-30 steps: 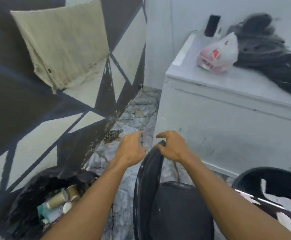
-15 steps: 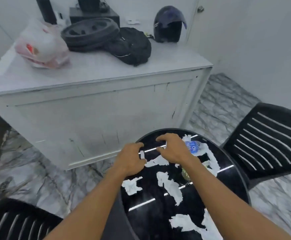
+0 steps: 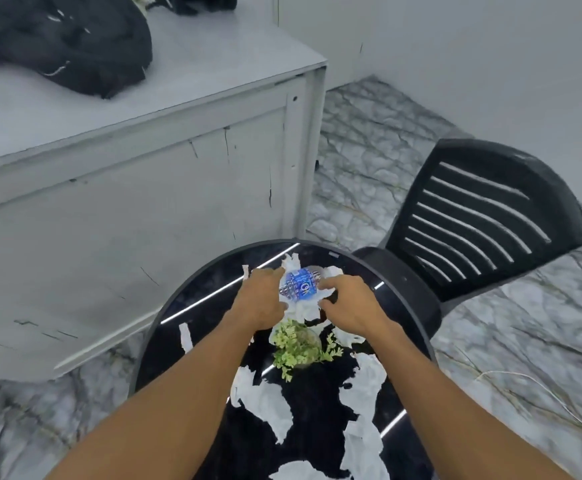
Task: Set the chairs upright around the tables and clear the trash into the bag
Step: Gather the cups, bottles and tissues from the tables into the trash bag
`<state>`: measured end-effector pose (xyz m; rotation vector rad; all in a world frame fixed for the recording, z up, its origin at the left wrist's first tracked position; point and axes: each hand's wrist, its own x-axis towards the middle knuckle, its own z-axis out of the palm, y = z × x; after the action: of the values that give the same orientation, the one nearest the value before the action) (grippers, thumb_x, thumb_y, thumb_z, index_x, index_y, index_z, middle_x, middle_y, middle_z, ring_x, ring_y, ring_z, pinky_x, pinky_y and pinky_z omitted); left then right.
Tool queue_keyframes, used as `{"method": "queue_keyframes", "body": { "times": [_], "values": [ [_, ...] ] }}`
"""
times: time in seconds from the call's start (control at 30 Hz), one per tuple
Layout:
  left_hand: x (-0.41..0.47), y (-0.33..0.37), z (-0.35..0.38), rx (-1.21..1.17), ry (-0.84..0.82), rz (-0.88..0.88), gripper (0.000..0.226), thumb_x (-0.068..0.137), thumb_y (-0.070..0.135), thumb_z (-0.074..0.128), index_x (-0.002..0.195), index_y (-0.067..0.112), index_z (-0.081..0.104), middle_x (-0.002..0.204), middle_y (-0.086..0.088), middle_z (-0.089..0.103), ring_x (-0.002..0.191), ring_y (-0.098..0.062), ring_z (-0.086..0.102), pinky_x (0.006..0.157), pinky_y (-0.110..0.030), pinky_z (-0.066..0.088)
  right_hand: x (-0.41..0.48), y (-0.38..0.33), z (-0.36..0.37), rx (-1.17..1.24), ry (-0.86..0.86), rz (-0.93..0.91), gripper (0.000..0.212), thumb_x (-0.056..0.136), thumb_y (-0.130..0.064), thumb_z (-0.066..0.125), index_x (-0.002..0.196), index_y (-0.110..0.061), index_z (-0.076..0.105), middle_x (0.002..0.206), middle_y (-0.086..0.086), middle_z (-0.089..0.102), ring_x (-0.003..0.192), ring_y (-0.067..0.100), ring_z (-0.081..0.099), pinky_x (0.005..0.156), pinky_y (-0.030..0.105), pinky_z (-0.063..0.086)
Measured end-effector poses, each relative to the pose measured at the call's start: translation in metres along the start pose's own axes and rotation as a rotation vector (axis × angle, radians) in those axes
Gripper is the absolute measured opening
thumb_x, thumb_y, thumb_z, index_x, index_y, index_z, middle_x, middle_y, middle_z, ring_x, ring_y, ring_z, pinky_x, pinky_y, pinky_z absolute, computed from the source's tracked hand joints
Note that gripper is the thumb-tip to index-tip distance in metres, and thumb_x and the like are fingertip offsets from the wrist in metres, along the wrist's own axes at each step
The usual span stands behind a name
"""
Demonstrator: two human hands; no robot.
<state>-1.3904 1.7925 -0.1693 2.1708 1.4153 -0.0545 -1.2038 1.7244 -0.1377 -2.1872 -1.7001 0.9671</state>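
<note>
Mid-frame on bench (image 3: 199,323), my left hand (image 3: 261,301) curls against crushed bottle (image 3: 300,289), grip unclear; right hand (image 3: 350,304) open beside. Best scoop bottle w/ paper scraps (image 3: 265,407) underneath.

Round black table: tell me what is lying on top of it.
Torn white paper scraps, a small green plant and a blue-labelled bottle lie on the table. The left hand and right hand flank the bottle, hiding whatever lies beneath them.

On the table (image 3: 196,327), the bottle (image 3: 298,289) lies between my left hand (image 3: 261,303) and right hand (image 3: 348,303), with the plant (image 3: 300,344) nearer me. The chair (image 3: 483,220) stands to the right, the cabinet (image 3: 126,202) behind.
</note>
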Motion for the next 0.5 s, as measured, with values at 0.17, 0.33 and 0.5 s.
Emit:
{"method": "queue_keyframes", "body": {
  "times": [0.17, 0.33, 0.5],
  "values": [
    [0.010, -0.008, 0.008, 0.033, -0.009, -0.027, 0.069, 0.086, 0.018, 0.071, 0.147, 0.021, 0.038, 0.139, -0.008, 0.053, 0.131, -0.028, 0.043, 0.105, -0.040, 0.040, -0.002, 0.014, 0.003, -0.014, -0.013, 0.024, 0.035, 0.088, -0.027, 0.063, 0.122, -0.024, 0.066, 0.131, -0.003, 0.062, 0.124, 0.019, 0.052, 0.101, 0.037, 0.045],
    [-0.009, -0.017, -0.023, -0.065, 0.120, -0.025, 0.058, 0.086, 0.018, 0.073, 0.138, 0.022, 0.047, 0.131, -0.005, 0.058, 0.122, -0.025, 0.047, 0.096, -0.041, 0.046, 0.003, -0.014, -0.005, 0.031, 0.019, -0.024, 0.032, 0.086, -0.029, 0.067, 0.118, -0.025, 0.068, 0.126, -0.004, 0.065, 0.115, 0.017, 0.058, 0.099, 0.038, 0.048],
    [-0.065, -0.053, -0.075, -0.142, 0.269, -0.102, 0.052, 0.088, 0.015, 0.068, 0.136, 0.016, 0.049, 0.128, -0.009, 0.059, 0.121, -0.029, 0.049, 0.095, -0.038, 0.043, 0.004, -0.089, -0.001, 0.008, 0.037, -0.172, 0.029, 0.085, -0.026, 0.068, 0.114, -0.022, 0.071, 0.117, -0.003, 0.070, 0.104, 0.016, 0.064, 0.095, 0.035, 0.050]
  ]
}}
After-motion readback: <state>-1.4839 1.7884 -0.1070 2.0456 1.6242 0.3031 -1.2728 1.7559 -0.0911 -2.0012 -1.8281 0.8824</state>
